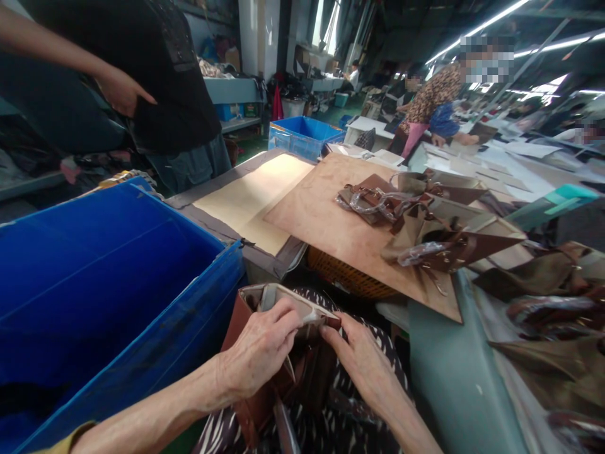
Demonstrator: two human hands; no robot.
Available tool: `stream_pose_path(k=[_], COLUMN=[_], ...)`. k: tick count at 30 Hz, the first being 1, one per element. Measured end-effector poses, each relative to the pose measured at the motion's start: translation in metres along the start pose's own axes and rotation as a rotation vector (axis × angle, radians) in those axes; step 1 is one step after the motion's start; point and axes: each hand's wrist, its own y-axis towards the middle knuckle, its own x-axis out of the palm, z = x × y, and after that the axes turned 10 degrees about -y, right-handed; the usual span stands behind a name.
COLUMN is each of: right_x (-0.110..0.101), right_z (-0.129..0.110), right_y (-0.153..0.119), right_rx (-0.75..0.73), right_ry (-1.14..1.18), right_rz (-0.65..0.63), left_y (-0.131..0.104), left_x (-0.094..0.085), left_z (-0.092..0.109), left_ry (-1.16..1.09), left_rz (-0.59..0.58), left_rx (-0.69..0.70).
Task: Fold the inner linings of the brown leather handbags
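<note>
A brown handbag (246,315) with a pale lining rests on my lap, its mouth facing up. My left hand (267,343) bends over the open top, fingers curled together on the pale lining edge. On the far right corner of the rim, my right hand (352,347) pinches the brown edge between thumb and fingers. The bag's lower part and a plastic-wrapped strap hang below my hands, partly hidden by my wrists.
A large blue bin (118,252) stands at my left. Ahead, a brown board (312,202) bears several brown and olive handbags (425,233); more bags (562,353) lie at right. A person in black (174,82) stands beyond the bin. Another person (432,101) works farther back.
</note>
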Motion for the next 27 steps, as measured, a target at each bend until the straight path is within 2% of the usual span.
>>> stream_pose_path(k=[5, 10, 16, 20, 23, 27], right_x=[0.004, 0.004, 0.007, -0.001, -0.008, -0.007], right_z=[0.001, 0.000, 0.008, 0.003, -0.007, -0.017], right_y=[0.001, -0.001, -0.001, -0.002, 0.000, 0.004], right_rx=[-0.011, -0.050, -0.080, -0.162, -0.249, -0.276], right_ry=[0.016, 0.010, 0.076, 0.033, 0.054, 0.106], right_rz=[0.010, 0.028, 0.012, 0.022, -0.043, -0.084], left_y=[0.005, 0.011, 0.016, 0.019, 0.021, 0.021], left_x=[-0.005, -0.008, -0.014, -0.016, -0.015, -0.011], left_z=[0.003, 0.001, 0.000, 0.004, 0.006, 0.002], left_ry=[0.002, -0.023, -0.024, -0.047, -0.070, -0.115], left_rz=[-0.079, -0.113, -0.249, -0.338, -0.351, -0.304], left_rx=[0.034, -0.026, -0.076, -0.128, -0.180, -0.196])
